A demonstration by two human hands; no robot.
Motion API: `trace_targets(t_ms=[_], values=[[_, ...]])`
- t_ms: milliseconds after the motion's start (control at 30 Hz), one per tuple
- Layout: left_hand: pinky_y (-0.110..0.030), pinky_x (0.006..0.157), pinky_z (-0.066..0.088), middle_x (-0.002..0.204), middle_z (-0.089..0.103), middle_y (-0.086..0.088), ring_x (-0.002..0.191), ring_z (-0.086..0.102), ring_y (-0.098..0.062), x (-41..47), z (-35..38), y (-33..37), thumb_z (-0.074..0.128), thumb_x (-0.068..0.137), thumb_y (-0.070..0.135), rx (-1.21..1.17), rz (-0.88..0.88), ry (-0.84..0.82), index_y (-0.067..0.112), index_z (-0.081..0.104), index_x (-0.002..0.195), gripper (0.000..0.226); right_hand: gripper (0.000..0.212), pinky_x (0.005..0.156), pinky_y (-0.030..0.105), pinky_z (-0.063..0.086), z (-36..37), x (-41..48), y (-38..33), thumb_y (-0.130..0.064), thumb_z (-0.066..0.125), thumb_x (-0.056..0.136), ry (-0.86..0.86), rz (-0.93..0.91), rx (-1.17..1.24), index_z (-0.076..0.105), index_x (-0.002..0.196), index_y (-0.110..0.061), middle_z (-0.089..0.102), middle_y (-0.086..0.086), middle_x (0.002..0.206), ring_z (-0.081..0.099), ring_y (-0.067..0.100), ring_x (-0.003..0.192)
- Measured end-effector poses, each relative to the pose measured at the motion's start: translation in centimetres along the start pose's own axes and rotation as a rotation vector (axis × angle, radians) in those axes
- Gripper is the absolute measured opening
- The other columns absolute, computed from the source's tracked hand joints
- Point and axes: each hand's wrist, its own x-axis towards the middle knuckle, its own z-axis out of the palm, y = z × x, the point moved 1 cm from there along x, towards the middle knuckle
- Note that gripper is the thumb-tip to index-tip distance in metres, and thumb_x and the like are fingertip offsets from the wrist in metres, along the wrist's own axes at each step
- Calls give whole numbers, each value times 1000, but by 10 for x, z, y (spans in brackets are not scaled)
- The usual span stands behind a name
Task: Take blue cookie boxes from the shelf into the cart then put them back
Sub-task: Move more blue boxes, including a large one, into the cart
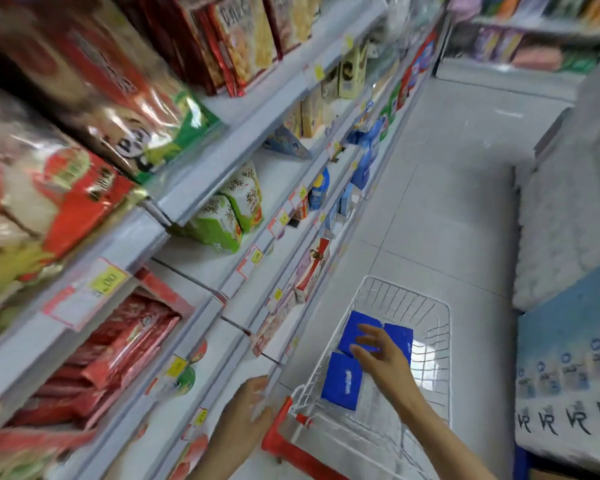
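Over the cart [406, 293] with the right hand [383, 362], fingers [371, 332] spread wide, pinching nothing. Directly under those fingers, flat on the cart floor toward its far end: two blue cookie boxes [352, 320], side by side. Touching or just hovering, cannot tell. Closer to the cart's red handle [281, 433], a third blue box [340, 382], long axis running from the handle toward the cart's far end, just left of the wrist. Plainly the nearer hand for all three. Left hand [253, 403] outside the cart, beside the handle corner, too blurred to call its fingers curled or straight. Probably the turn toward the return leg: close across a box's short sides, lift straight up past the wire rim, then swing left of the cart to the shelf [194, 268]. Plenty of open room above the cart. Tight only along the cart's left wall, hard by the third box, and at the shelf lip just beyond that wall.
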Motion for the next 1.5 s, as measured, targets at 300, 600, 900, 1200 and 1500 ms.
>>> trace_targets(t_ms=[300,600,900,1200,1500], values=[[-16,83,44,109,61,29,103,58,4,-207,-187,148,61,81,42,-207,547,716,67,49,96,31,25,72,25,54,60,-125,-251,-22,61,87,-355,-471,261,57,109,-35,64,1,109,66,22,94],[-7,82,43,112,58,11,98,56,11,-348,-316,164,59,85,21,-199,731,1389,36,45,110,32,22,72,26,55,158,-228,-400,-22,55,90,-614,-855,300,58,112,-26,68,0,103,69,14,81],[-45,104,36,137,44,-20,129,36,-36,-366,-497,135,64,81,43,520,-13,1530,8,39,137,71,29,59,24,53,254,-263,-493,-17,52,93,-692,-924,253,52,121,-10,63,9,100,62,17,72],[-37,104,40,138,48,-8,122,50,-27,-397,-527,135,67,74,54,583,-329,916,12,40,134,78,26,62,24,54,264,-249,-510,-16,52,92,-661,-913,254,54,118,-14,64,9,102,63,22,76],[-32,85,51,119,59,-6,98,62,-21,-425,-497,141,85,44,35,156,165,1266,19,54,117,81,22,69,30,54,270,-239,-517,-15,55,90,-683,-930,242,54,112,-17,63,9,102,61,19,77]])
